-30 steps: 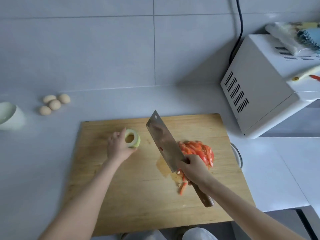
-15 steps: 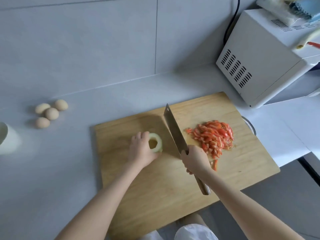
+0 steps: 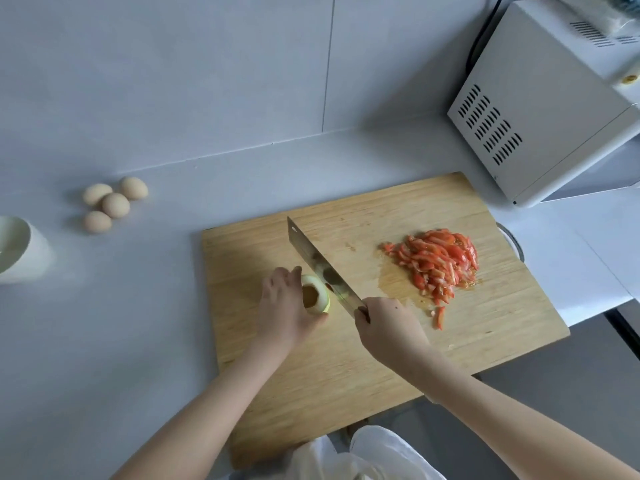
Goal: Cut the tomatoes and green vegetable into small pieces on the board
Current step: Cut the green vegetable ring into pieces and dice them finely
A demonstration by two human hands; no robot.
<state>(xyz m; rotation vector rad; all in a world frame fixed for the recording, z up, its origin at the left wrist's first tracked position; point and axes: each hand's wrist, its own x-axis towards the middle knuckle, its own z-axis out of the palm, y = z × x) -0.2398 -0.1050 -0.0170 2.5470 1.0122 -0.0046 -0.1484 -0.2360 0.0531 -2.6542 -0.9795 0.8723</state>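
Gripping the hollow green vegetable (image 3: 316,295) at frame centre, the left hand (image 3: 284,308) curled round its left side on the board (image 3: 346,375); the right hand (image 3: 388,327), clenched on the cleaver (image 3: 320,266) handle, held the blade slanting upper-left to lower-right, touching the vegetable's right edge; cut tomatoes (image 3: 436,261) lay well apart, right

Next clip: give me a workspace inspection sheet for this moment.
Surface: grey counter; wooden board on it, wet beside the tomato.
Job's things: chopped tomato pile on board's right; green vegetable, one hollow piece; cleaver blade at its right side.
Clutter: four eggs, white bowl at left.
Hands: left hand holds the vegetable; right hand grips the cleaver handle.
Cables: black cable behind the appliance.
Surroundings: white appliance, tiled wall.
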